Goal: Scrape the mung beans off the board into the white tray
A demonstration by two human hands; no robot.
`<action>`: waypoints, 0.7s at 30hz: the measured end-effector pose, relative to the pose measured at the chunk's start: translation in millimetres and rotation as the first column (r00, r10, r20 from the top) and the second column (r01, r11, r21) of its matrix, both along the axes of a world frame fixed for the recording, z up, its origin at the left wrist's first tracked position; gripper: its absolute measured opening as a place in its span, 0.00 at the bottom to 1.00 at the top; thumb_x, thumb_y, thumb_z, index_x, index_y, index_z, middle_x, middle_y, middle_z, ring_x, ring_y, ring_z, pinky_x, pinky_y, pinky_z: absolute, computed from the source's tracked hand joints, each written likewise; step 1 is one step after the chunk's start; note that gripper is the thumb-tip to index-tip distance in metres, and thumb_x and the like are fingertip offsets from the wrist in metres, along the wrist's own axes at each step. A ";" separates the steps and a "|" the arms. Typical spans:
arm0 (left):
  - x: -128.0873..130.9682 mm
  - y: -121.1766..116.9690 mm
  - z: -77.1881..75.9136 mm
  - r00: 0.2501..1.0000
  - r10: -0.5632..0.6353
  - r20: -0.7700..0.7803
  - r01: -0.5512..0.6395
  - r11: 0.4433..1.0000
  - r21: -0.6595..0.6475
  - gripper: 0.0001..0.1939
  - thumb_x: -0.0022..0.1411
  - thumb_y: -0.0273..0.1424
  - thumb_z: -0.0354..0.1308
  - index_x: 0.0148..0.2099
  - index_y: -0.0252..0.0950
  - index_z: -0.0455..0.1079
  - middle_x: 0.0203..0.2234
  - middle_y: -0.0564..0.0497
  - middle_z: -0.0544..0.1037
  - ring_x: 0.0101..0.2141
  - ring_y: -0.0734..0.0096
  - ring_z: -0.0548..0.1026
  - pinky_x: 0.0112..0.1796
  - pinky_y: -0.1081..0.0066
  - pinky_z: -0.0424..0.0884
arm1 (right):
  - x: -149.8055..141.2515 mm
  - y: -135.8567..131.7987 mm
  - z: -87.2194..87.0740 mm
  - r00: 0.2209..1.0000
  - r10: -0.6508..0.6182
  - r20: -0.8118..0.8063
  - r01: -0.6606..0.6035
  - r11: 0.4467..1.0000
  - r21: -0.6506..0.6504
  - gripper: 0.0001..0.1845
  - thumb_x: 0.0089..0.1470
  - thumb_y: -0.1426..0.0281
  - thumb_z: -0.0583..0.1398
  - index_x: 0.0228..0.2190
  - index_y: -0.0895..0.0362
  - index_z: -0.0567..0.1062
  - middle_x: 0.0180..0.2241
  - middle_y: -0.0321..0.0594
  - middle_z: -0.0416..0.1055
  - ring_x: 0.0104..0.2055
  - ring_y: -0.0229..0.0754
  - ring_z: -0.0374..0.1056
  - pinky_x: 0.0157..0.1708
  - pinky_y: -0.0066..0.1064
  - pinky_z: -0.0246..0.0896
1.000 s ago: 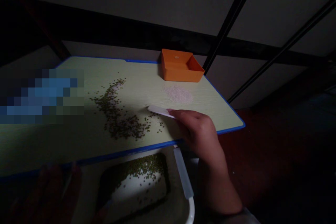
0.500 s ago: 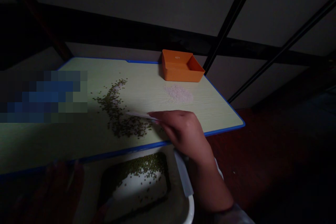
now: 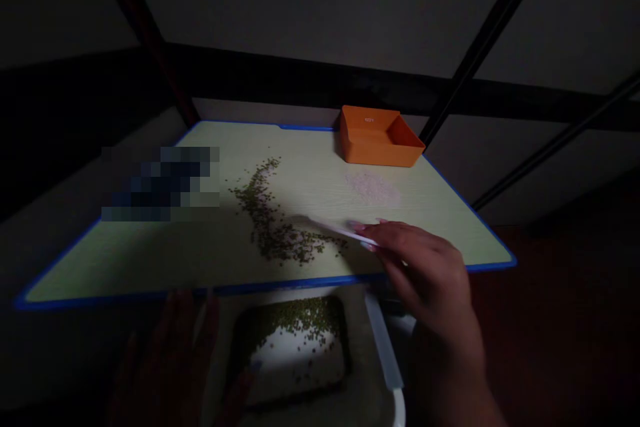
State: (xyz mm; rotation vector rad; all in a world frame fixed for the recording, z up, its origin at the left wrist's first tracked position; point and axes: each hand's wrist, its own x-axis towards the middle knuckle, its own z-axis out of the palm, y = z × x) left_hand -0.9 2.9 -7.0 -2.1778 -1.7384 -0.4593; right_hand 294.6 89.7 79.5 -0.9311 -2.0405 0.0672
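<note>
Right hand (image 3: pixel 425 277) is pinching a white plastic strip (image 3: pixel 335 228) between thumb and fingers, its tip pointing along the bench (image 3: pixel 150 260) just beside a curved trail of green mung beans (image 3: pixel 267 220). Left hand (image 3: pixel 170 367) is hanging dim below the near edge, fingers apart, too dark to tell whether it is gripping anything. A white basin (image 3: pixel 397 407) is sitting below, more beans (image 3: pixel 295 323) lying inside. Pale grains (image 3: pixel 373 188) and an orange box (image 3: pixel 365 143) are resting at upper centre. Step in hand appears to be sweeping loose beans; stragglers near the strip seem to be calling for another stroke.
</note>
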 end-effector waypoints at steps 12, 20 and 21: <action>-1.9 -6.8 -0.3 0.996 0.090 0.026 -0.087 0.991 -0.105 0.40 0.59 0.46 0.48 0.68 0.44 0.36 0.67 0.42 0.57 0.66 0.54 0.56 0.61 0.45 0.56 | -52.6 65.4 52.3 0.960 0.277 -0.037 -0.278 0.934 -0.222 0.12 0.64 0.65 0.53 0.38 0.58 0.75 0.45 0.48 0.76 0.48 0.44 0.71 0.47 0.36 0.67; 8.8 -6.2 -4.1 0.987 0.137 0.083 -0.135 0.990 -0.037 0.40 0.59 0.39 0.49 0.68 0.42 0.34 0.65 0.38 0.59 0.65 0.54 0.58 0.61 0.41 0.57 | -180.9 147.8 56.9 0.776 0.630 0.026 -0.552 0.699 -0.454 0.08 0.53 0.75 0.62 0.24 0.55 0.78 0.37 0.33 0.82 0.41 0.31 0.76 0.39 0.23 0.67; 8.5 -5.7 -4.8 0.987 0.138 0.084 -0.136 0.990 -0.031 0.40 0.59 0.39 0.49 0.68 0.42 0.34 0.65 0.38 0.59 0.65 0.54 0.58 0.61 0.41 0.57 | -192.2 152.2 56.4 0.787 0.617 0.025 -0.545 0.713 -0.442 0.08 0.53 0.74 0.62 0.24 0.54 0.78 0.36 0.31 0.82 0.42 0.31 0.76 0.39 0.23 0.66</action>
